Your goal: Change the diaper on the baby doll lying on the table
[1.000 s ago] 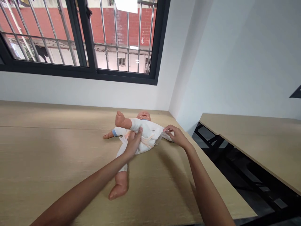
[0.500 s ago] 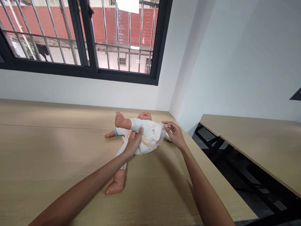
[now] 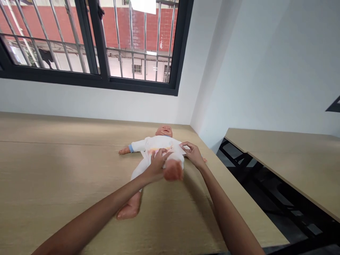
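A baby doll [image 3: 164, 131] in white clothes with blue cuffs lies on its back, head towards the wall. Around its hips is a white diaper [image 3: 162, 149] with yellow-orange marks. My left hand [image 3: 157, 164] rests against the diaper's front beside the raised leg, fingers apart. That leg's bare foot [image 3: 173, 170] points towards me and is blurred. At the doll's other hip, my right hand [image 3: 193, 154] pinches the diaper's white edge between thumb and fingers. The other leg [image 3: 131, 205] stretches out under my left forearm.
The doll lies on a wooden table [image 3: 66, 170] against a white wall. A barred window [image 3: 140, 46] is above it. To the right, beyond a dark gap with black metal frames [image 3: 265, 184], stands a second table [image 3: 292, 156].
The raised leg has swung from the left down to the middle, its foot now towards me. My left hand has shifted slightly right and lower; my right hand has moved slightly left.
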{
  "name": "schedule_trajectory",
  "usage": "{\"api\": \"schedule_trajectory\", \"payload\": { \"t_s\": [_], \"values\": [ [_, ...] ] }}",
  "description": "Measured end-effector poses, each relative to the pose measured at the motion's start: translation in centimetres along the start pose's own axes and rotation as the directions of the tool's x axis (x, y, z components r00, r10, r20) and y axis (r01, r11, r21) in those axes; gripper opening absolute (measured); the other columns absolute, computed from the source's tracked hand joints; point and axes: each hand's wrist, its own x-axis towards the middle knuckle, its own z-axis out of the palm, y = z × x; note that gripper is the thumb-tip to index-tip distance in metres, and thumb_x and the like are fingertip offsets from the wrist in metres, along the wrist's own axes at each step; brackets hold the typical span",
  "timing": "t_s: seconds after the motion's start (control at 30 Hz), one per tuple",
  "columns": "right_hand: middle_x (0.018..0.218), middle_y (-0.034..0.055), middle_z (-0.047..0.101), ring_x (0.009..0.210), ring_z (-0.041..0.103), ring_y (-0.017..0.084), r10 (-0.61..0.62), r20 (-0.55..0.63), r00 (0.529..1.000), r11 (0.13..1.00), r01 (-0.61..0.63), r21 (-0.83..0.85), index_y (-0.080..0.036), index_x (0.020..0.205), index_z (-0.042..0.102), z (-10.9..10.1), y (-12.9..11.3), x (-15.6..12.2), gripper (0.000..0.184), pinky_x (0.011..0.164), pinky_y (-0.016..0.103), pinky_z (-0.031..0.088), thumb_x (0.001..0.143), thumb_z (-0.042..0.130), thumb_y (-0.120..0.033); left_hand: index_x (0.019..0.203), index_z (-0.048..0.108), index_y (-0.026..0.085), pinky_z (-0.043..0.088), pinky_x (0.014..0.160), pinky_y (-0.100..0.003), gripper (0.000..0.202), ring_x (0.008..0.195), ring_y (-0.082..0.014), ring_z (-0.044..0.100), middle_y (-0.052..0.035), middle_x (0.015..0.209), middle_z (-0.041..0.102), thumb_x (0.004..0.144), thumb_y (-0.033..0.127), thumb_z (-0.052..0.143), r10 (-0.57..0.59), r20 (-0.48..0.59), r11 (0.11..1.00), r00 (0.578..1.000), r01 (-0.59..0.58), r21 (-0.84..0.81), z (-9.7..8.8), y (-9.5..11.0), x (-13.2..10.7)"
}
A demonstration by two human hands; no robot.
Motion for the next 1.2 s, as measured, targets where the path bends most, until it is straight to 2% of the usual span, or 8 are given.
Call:
{"api": "schedule_trajectory", "payload": {
  "t_s": [0.1,0.23,0.37,0.57,0.67,0.77,0.93,1.2],
  "values": [
    [0.09,0.0039,0.063,0.062,0.051,0.011,0.097,0.018,0.995,0.988,-0.099,0.115,-0.019,0.086,0.064,-0.8,0.5,0.1,0.033,0.054,0.022,0.04,0.072,0.07,-0.048,0.129,0.053,0.027,0.02,0.107,-0.06,0.053,0.131,-0.0321,0.035,-0.0147,0.134,0.044,0.077,0.021,0.063,0.145,0.149,0.948,0.978,-0.181,0.261,0.1,0.3,-0.5],
    [0.087,0.0011,0.063,0.062,0.052,0.009,0.211,0.032,0.977,0.923,-0.21,0.321,-0.022,0.099,0.063,-1.9,0.9,0.0,0.045,0.057,0.021,0.044,0.063,0.08,-0.043,0.144,0.034,0.021,0.016,0.105,-0.066,0.074,0.137,-0.036,0.025,-0.0212,0.142,0.036,0.076,0.026,0.063,0.139,0.238,0.79,0.961,-0.253,0.559,0.6,-0.1,-0.8],
    [0.079,0.0024,0.063,0.074,0.057,0.013,0.209,0.175,0.962,0.864,-0.266,0.427,-0.019,0.084,0.062,-2.5,0.9,-0.4,0.036,0.071,0.023,0.047,0.063,0.082,-0.041,0.145,0.033,0.025,0.017,0.105,-0.066,0.073,0.138,-0.0373,0.023,-0.0174,0.144,0.037,0.078,0.034,0.061,0.109,0.263,0.696,0.959,-0.263,0.668,0.8,-0.4,-0.8],
    [0.075,0.002,0.062,0.073,0.056,0.013,0.134,0.375,0.917,0.909,-0.264,0.322,-0.017,0.081,0.062,-2.4,0.0,-0.7,0.032,0.073,0.026,0.045,0.067,0.08,-0.04,0.146,0.032,0.026,0.02,0.103,-0.068,0.075,0.139,-0.0403,0.02,-0.0155,0.15,0.03,0.077,0.034,0.062,0.083,0.263,0.69,0.961,-0.246,0.681,0.7,0.0,-0.7],
    [0.076,0.0002,0.062,0.073,0.057,0.012,0.131,0.357,0.925,0.936,-0.234,0.264,-0.018,0.084,0.061,-1.5,-0.7,-0.5,0.032,0.074,0.026,0.044,0.068,0.078,-0.04,0.144,0.034,0.026,0.016,0.101,-0.073,0.074,0.139,-0.0418,0.018,-0.0117,0.149,0.034,0.076,0.034,0.062,0.101,0.304,0.694,0.947,-0.286,0.661,1.1,0.2,-0.6],
    [0.08,0.0,0.062,0.074,0.058,0.013,0.13,0.321,0.938,0.96,-0.2,0.196,-0.019,0.088,0.06,0.1,-1.1,-0.2,0.037,0.073,0.026,0.045,0.066,0.079,-0.041,0.138,0.043,0.023,0.012,0.101,-0.075,0.067,0.138,-0.0417,0.02,-0.0133,0.143,0.042,0.075,0.035,0.063,0.132,0.342,0.684,0.93,-0.335,0.648,1.6,0.4,-0.4],
    [0.076,0.0012,0.065,0.072,0.06,0.014,0.136,0.113,0.984,0.982,-0.149,0.117,-0.017,0.091,0.061,2.9,-0.1,-0.1,0.043,0.071,0.029,0.047,0.063,0.077,-0.046,0.134,0.046,0.022,0.016,0.102,-0.073,0.061,0.133,-0.0403,0.03,-0.014,0.136,0.049,0.077,0.034,0.063,0.14,0.339,0.683,0.93,-0.338,0.648,1.9,0.6,-0.4],
    [0.074,0.003,0.067,0.068,0.061,0.015,0.19,0.022,0.982,0.978,-0.191,0.083,-0.015,0.095,0.062,3.6,0.9,-0.2,0.045,0.066,0.028,0.047,0.062,0.076,-0.042,0.136,0.045,0.022,0.019,0.104,-0.069,0.063,0.133,-0.0467,0.026,-0.0134,0.141,0.044,0.076,0.031,0.066,0.14,0.292,0.657,0.946,-0.309,0.688,2.4,0.8,-1.0]
  ]
}}
